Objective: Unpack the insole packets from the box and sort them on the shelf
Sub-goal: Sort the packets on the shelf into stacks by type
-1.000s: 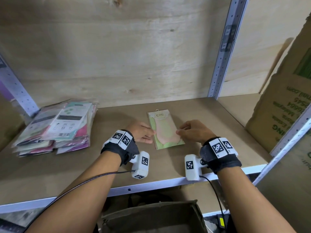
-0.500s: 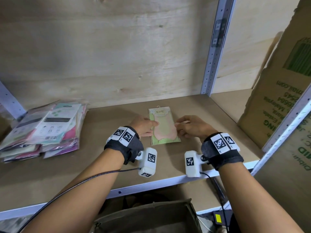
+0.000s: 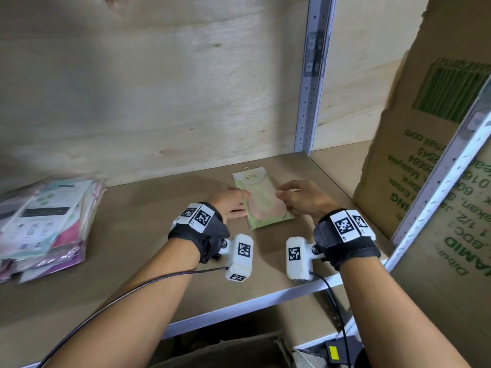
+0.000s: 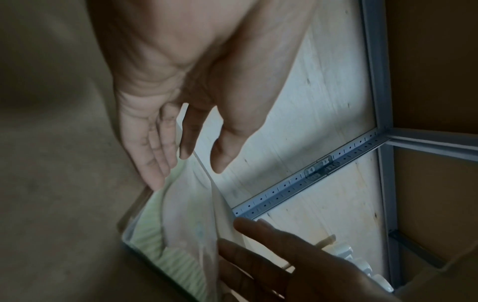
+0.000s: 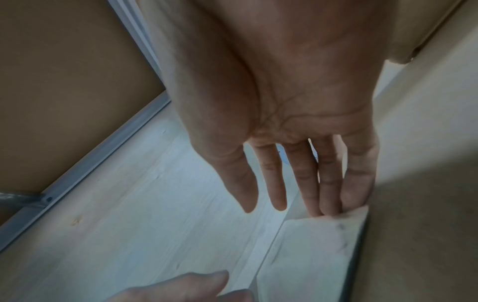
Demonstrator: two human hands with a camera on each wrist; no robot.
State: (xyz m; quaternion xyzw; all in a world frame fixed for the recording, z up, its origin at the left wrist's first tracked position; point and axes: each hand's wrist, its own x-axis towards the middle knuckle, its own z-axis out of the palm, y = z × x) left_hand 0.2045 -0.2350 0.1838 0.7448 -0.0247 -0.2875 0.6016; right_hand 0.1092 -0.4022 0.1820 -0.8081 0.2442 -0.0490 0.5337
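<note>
A green insole packet (image 3: 261,197) with a pink insole and a round label lies flat on the brown shelf board (image 3: 138,235). My left hand (image 3: 233,203) is at its left edge, and straight fingers (image 4: 152,173) touch that edge of the packet (image 4: 175,235). My right hand (image 3: 295,197) is at the right edge, where the fingertips (image 5: 333,204) rest against the packet (image 5: 310,255). Neither hand curls round it. A stack of several mixed packets (image 3: 45,224) lies at the shelf's left end.
A plywood back wall (image 3: 159,88) and a grey perforated upright (image 3: 310,88) close the bay. A large printed cardboard sheet (image 3: 425,155) leans at the right. An open cardboard box (image 3: 225,351) sits below the shelf's front rail (image 3: 239,306).
Both hands stay at the sides of the green packet, which has barely moved. The head view has swung right, so the stack sits further left in the picture.
</note>
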